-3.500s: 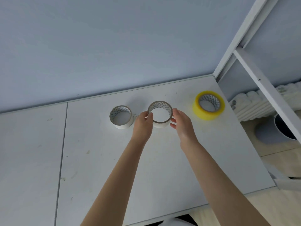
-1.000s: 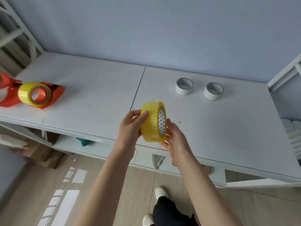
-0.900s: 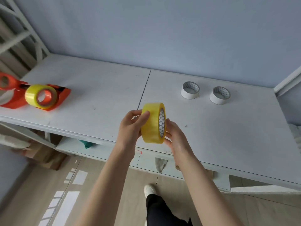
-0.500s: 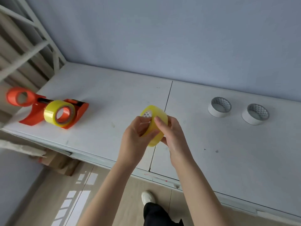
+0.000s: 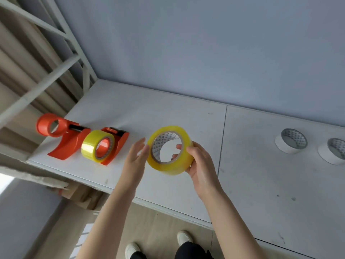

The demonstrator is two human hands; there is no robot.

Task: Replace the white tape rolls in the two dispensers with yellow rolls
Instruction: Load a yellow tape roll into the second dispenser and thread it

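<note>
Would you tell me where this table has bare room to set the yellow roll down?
Widest bare patch: right of the table seam, between the right hand gripping the yellow roll and the white rolls. Also the strip along the wall behind the orange dispensers. Crowded: the left end, around both dispensers.

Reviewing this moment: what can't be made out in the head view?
All in the head view:
Rightmost white roll: cut off by the right frame edge.
Right hand: most fingers hidden behind the held yellow roll.
Left hand: blurred, so contact with that roll cannot be told.
Loaded dispenser: the mounted yellow roll covers its middle.
Tape ends: too small to find.
</note>
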